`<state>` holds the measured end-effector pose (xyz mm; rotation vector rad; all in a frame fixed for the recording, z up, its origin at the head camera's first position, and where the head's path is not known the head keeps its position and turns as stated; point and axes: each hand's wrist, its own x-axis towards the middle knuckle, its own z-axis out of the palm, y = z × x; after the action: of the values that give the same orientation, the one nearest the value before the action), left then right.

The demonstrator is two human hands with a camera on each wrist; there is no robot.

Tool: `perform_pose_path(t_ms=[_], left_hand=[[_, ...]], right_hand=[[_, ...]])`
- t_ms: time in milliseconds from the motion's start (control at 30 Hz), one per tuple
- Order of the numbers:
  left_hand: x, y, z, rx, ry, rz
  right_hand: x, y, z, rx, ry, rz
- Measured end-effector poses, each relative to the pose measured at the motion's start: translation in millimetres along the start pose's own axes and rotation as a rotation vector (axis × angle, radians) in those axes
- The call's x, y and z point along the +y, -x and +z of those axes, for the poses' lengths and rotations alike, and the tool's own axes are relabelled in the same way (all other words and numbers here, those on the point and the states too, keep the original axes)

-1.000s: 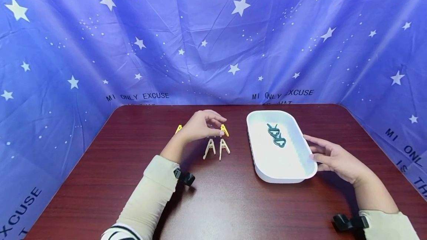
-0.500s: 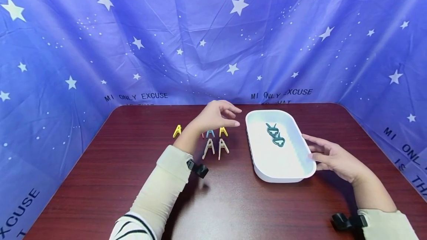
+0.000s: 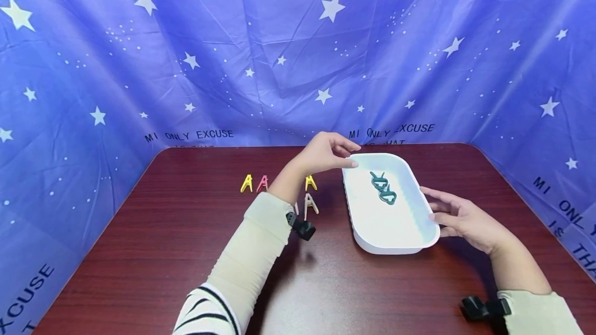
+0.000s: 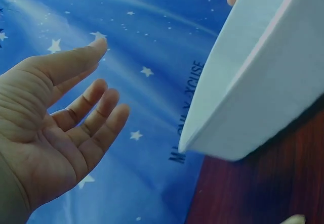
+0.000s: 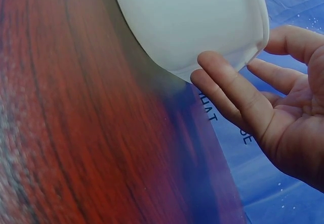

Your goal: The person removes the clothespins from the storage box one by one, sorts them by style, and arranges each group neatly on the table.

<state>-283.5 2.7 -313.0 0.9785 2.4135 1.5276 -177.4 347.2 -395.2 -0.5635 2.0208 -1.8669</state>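
In the head view my left hand point(image 3: 328, 151) is held above the far left corner of the white tray point(image 3: 396, 231), its fingers loosely bent. The left wrist view shows that hand point(image 4: 66, 118) with nothing in it, apart from the tray wall point(image 4: 253, 107). My right hand point(image 3: 470, 224) touches the tray's right side with fairly straight fingers, also seen in the right wrist view on the fingers point(image 5: 238, 92). Inside the tray lie what look like two dark green clips point(image 3: 383, 188).
Left of the tray stand small clothespins: a yellow one point(image 3: 247, 183), a pink one point(image 3: 263, 183), another yellow one point(image 3: 311, 183) and a cream one point(image 3: 311, 203). A second cream one is mostly behind my left forearm. A starry blue curtain point(image 3: 261, 40) borders the brown table point(image 3: 139, 252).
My left hand has moved right, from over the clothespins to the tray's far left corner. The left forearm now covers the blue clothespin. My right hand and the tray have stayed put.
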Motion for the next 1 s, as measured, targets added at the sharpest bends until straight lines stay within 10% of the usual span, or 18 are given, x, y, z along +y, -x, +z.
perform_pose_path(t_ms=[567, 1000], left_hand=[[-22.0, -45.7, 54.1, -0.027, 0.148, -0.171], [-32.9, -58.9, 85.8, -0.065, -0.091, -0.229]], right_hand=[[0, 1, -1, -0.027, -0.023, -0.008], [-1, 0, 0, -0.012, -0.005, 0.015]])
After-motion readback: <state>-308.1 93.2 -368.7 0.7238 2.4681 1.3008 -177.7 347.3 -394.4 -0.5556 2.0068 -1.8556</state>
